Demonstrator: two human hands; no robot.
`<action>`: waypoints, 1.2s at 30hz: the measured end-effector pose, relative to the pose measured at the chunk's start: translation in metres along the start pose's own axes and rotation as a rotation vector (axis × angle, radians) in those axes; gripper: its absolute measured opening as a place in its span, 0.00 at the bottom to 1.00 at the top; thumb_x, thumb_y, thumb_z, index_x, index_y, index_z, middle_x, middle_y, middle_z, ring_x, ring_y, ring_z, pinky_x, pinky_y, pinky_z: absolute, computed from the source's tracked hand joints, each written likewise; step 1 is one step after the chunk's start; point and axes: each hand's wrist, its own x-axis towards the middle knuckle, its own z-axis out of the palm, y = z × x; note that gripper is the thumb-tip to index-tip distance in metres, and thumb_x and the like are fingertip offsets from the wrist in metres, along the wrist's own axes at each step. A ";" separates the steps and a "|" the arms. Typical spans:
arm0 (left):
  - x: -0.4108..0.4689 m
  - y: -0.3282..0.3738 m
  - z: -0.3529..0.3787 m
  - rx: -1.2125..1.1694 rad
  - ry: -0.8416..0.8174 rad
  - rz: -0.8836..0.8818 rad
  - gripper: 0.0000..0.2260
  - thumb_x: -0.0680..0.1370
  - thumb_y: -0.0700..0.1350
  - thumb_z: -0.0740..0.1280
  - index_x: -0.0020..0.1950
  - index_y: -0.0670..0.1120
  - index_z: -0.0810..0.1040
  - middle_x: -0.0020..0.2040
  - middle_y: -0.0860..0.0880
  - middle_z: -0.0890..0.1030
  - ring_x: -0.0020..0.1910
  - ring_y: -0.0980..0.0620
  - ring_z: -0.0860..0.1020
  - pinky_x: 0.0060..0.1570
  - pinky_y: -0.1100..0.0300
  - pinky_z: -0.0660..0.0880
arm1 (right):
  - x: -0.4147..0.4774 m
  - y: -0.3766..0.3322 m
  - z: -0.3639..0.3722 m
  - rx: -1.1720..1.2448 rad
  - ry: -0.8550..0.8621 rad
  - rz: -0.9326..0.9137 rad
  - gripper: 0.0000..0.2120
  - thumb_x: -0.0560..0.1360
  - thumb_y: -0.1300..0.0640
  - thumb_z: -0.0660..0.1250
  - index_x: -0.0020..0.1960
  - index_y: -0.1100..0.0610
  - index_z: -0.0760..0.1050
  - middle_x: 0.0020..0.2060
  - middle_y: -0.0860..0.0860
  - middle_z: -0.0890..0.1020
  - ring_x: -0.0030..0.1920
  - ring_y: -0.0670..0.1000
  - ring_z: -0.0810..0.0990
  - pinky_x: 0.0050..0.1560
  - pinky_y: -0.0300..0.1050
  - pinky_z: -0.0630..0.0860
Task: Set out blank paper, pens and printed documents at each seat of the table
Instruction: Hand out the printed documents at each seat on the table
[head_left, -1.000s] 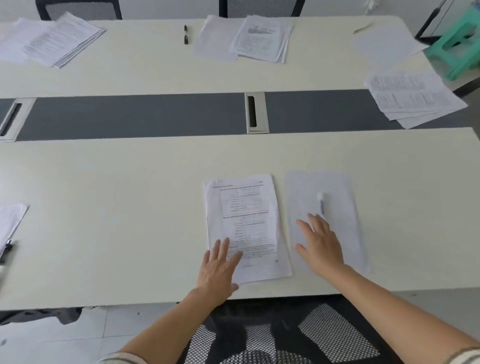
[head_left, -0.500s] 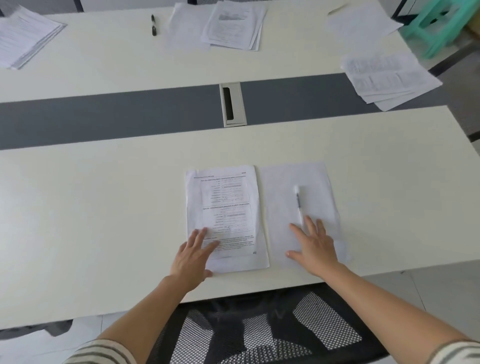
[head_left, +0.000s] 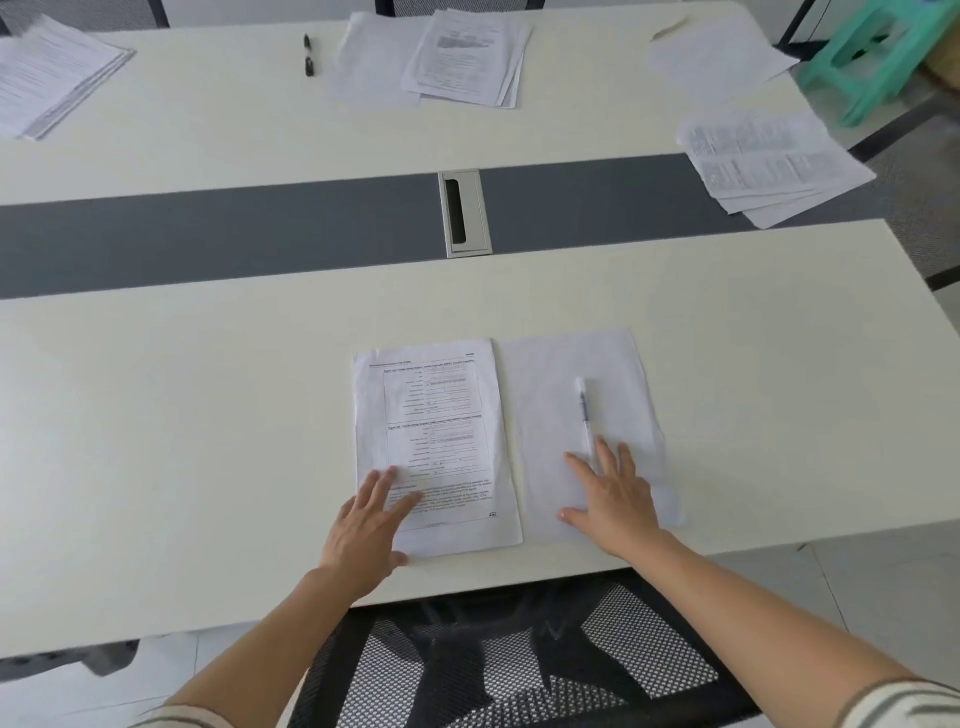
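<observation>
Right now my left hand (head_left: 366, 525) lies flat, grip released, on the lower left corner of the near white printed document (head_left: 434, 447), while my right hand (head_left: 610, 499) rests open, holding nothing, on the blank white paper sheet (head_left: 556, 415) just beside it, fingers touching the one white pen (head_left: 584, 413) lying there. Across the cream tabletop (head_left: 208, 415) I count three more printed stacks and one black pen (head_left: 308, 54). Print is too small to read.
</observation>
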 end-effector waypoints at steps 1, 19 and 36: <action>-0.003 -0.004 0.001 -0.003 0.003 -0.009 0.36 0.74 0.54 0.70 0.77 0.58 0.54 0.80 0.48 0.45 0.79 0.46 0.43 0.74 0.51 0.55 | -0.001 -0.002 0.000 0.000 -0.001 -0.002 0.38 0.74 0.38 0.64 0.78 0.44 0.51 0.79 0.53 0.44 0.78 0.62 0.42 0.72 0.61 0.60; -0.006 -0.013 -0.002 0.031 0.005 0.007 0.36 0.74 0.54 0.70 0.77 0.56 0.55 0.80 0.45 0.45 0.79 0.44 0.44 0.74 0.49 0.55 | -0.006 -0.025 0.001 -0.010 -0.012 0.019 0.39 0.73 0.37 0.65 0.77 0.44 0.52 0.79 0.54 0.44 0.78 0.62 0.42 0.72 0.61 0.62; -0.220 0.005 -0.053 -1.261 0.542 -0.275 0.06 0.76 0.39 0.70 0.49 0.49 0.82 0.41 0.48 0.86 0.41 0.50 0.84 0.45 0.52 0.80 | -0.196 -0.084 -0.042 1.009 0.249 -0.213 0.04 0.74 0.60 0.71 0.46 0.52 0.82 0.38 0.47 0.86 0.41 0.46 0.85 0.46 0.42 0.79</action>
